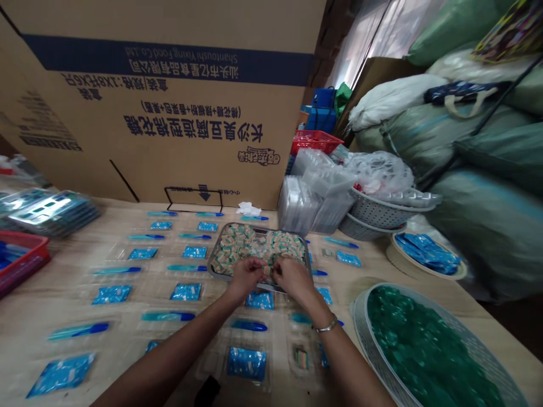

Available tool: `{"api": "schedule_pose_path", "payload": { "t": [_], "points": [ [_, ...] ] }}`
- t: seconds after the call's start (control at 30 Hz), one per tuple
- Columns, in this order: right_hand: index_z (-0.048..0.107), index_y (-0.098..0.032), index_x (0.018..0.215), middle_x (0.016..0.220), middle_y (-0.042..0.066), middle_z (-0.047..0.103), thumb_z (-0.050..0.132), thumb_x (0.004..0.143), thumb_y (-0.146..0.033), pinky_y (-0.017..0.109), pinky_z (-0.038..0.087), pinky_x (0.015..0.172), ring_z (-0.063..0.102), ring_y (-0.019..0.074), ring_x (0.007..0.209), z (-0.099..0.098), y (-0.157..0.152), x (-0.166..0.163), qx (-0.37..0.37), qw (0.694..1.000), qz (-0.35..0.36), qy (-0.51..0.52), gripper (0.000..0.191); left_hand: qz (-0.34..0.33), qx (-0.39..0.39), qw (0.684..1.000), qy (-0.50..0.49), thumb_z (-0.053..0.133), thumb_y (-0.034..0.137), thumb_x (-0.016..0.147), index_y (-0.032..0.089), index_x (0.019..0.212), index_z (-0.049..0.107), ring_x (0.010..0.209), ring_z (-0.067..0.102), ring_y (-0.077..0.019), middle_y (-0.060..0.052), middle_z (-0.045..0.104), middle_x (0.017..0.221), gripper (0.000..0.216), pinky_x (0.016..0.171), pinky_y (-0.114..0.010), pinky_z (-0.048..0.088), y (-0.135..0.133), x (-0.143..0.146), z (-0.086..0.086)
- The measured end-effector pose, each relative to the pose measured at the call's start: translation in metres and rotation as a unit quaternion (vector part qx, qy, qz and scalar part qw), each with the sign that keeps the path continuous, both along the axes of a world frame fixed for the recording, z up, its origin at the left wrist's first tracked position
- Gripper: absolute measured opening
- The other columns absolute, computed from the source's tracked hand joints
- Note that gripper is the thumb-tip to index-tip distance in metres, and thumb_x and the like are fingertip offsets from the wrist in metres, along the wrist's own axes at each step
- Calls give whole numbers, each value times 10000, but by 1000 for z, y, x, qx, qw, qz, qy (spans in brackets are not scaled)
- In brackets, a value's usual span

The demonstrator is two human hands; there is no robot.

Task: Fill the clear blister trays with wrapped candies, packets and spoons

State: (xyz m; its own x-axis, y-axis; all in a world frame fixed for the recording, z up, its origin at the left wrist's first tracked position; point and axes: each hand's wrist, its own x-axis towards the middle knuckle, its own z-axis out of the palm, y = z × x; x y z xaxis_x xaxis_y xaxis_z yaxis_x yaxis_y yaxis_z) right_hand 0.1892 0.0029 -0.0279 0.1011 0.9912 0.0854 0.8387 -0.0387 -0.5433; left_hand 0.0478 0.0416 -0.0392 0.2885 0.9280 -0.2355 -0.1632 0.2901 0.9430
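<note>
Wooden table (42, 308): left hand (246, 277) and right hand (293, 281) pinch candies (246, 242) at tray (214, 255) edge.

Blue sachets (185, 291), green pieces in white basket (360, 330), red crate (25, 257)

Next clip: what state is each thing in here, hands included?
metal tray, heaped with small packets
left hand, fingers curled over the tray, grip unclear
right hand, likewise curled, grip unclear
white basket, full of green pieces
cardboard box, standing, print upside down
blue sachets, laid out in rows
</note>
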Motion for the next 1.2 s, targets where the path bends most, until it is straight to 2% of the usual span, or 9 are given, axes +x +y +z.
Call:
{"api": "schedule_pose_path", "payload": {
  "t": [0.1, 0.17, 0.27, 0.37, 0.57, 0.7, 0.83, 1.0, 1.2],
  "points": [
    [583, -189, 625, 689, 33, 602, 567, 684, -127, 260, 381, 656, 563, 176, 700, -1, 1, 3, 24, 998, -22, 54, 87, 11, -5, 1000, -7, 648, 114, 490, 145, 618, 641, 432, 566, -108, 54, 586, 462, 132, 476, -209, 445, 0, -1, 0],
    [599, -192, 673, 686, 20, 608, 547, 726, -200, 252, 395, 634, 558, 164, 674, -3, 1, 4, 48, 992, -26, 111, 75, 26, -7, 1000, -15, 680, 128, 494, 145, 622, 632, 456, 574, -107, 52, 595, 495, 138, 512, -225, 473, 0, -1, 0],
    [610, -183, 736, 625, -1, 597, 498, 789, -363, 235, 414, 551, 536, 141, 583, -7, 1, 1, 64, 974, -20, 215, 219, 53, -7, 998, -31, 722, 178, 504, 148, 637, 622, 510, 596, -108, 43, 617, 551, 170, 570, -239, 498, 0, 2, -1],
    [599, -174, 692, 541, -14, 564, 507, 773, -487, 224, 405, 468, 498, 123, 496, -13, 2, -8, 59, 952, -20, 299, 336, 68, -2, 997, -44, 751, 222, 501, 148, 670, 634, 551, 608, -116, 27, 638, 594, 219, 574, -233, 493, -1, 5, 0],
    [563, -181, 610, 496, -33, 523, 574, 714, -492, 218, 394, 430, 466, 106, 449, -16, 1, -16, 48, 931, -42, 359, 327, 54, 2, 997, -54, 796, 276, 472, 151, 681, 655, 547, 592, -109, 30, 642, 597, 281, 553, -221, 478, 0, 2, 5],
    [546, -182, 589, 475, -37, 505, 540, 726, -465, 214, 368, 420, 446, 100, 429, -18, 0, -16, 35, 939, -47, 339, 314, 27, 3, 998, -49, 812, 308, 447, 140, 663, 675, 544, 589, -109, 13, 655, 595, 305, 561, -226, 477, -2, -3, 8],
    [566, -183, 601, 484, -36, 515, 525, 746, -418, 225, 379, 460, 470, 115, 457, -13, 0, -11, 26, 961, -36, 274, 279, 12, 18, 999, -43, 827, 305, 431, 137, 654, 681, 565, 601, -124, -4, 670, 614, 315, 557, -228, 471, 0, -5, 9],
    [645, -180, 737, 707, 26, 616, 495, 793, -244, 262, 401, 640, 569, 169, 682, 1, 0, 3, 30, 990, -41, 129, 172, 23, 19, 999, -38, 820, 304, 429, 147, 628, 641, 491, 592, -130, 23, 629, 521, 310, 496, -232, 465, 9, -7, 2],
    [649, -184, 774, 853, 49, 607, 597, 739, -140, 254, 381, 731, 567, 180, 828, 2, 2, -1, -20, 999, 45, 12, 77, 22, 11, 999, -33, 800, 277, 430, 149, 616, 620, 434, 567, -122, 34, 610, 482, 289, 441, -219, 448, 14, -7, -7]
  ]
}}
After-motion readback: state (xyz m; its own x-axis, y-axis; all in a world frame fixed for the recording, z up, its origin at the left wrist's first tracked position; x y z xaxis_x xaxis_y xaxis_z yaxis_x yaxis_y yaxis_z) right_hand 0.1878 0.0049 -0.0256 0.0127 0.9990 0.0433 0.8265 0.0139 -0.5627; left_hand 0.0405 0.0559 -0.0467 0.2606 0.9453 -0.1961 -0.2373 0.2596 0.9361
